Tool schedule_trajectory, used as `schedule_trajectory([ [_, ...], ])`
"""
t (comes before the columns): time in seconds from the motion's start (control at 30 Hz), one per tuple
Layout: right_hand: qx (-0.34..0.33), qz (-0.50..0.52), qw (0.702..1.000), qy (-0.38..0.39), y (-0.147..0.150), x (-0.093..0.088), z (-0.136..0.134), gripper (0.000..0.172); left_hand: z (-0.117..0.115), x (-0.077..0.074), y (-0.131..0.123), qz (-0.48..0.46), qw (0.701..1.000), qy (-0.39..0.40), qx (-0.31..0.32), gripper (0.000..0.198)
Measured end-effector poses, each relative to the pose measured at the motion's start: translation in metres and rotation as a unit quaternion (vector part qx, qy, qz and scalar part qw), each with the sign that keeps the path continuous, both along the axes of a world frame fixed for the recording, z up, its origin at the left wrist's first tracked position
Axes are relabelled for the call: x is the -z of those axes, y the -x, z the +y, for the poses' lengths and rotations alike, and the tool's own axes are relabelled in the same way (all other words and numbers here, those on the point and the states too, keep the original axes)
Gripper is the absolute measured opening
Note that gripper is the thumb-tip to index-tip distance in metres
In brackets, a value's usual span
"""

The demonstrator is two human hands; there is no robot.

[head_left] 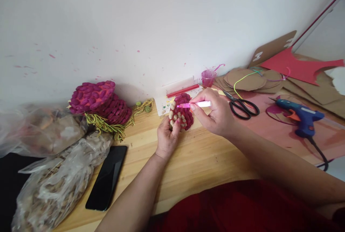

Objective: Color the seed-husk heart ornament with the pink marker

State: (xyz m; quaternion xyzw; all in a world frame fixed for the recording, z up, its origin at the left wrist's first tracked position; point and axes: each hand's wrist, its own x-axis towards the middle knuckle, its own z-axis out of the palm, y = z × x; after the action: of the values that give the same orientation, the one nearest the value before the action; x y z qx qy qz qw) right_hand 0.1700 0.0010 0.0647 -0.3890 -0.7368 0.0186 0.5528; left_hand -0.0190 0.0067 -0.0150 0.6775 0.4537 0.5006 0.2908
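My left hand point(168, 136) grips the lower left edge of a disc covered with peanut shells point(185, 122), its thumb lying over the front. Most shells on the disc are dark pink; those along the left and lower middle are bare tan. A white-handled paintbrush point(201, 104) with a bright pink end is pinched in my right hand point(212, 113). Its tip meets the shells near the upper left of the disc, or hovers just over them; I cannot tell which. Behind the disc lies a white card point(163, 108) with small coloured stars.
Painted shell discs point(93, 97) are stacked at left, by plastic bags point(61, 185) and a phone point(106, 178). A cup of pink paint point(208, 78) stands near the wall. At right lie black scissors point(241, 107), a blue glue gun point(306, 117) with its cord, and cardboard discs point(244, 79).
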Motion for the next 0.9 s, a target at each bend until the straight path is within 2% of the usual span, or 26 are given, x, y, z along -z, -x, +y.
schedule_trajectory([
  [0.17,0.02,0.007,1.0,-0.01,-0.003,0.001,0.002,0.006,0.0,0.0,-0.001,-0.001,1.0,-0.006,-0.003,0.027],
  [0.6,-0.064,0.047,0.997,0.021,0.003,0.002,-0.001,0.008,0.0,-0.004,0.0,0.023,0.999,-0.028,-0.006,0.027],
  [0.9,-0.063,-0.018,0.998,0.007,0.013,0.006,-0.007,0.004,-0.001,-0.005,0.0,0.014,1.0,-0.017,-0.015,0.025],
])
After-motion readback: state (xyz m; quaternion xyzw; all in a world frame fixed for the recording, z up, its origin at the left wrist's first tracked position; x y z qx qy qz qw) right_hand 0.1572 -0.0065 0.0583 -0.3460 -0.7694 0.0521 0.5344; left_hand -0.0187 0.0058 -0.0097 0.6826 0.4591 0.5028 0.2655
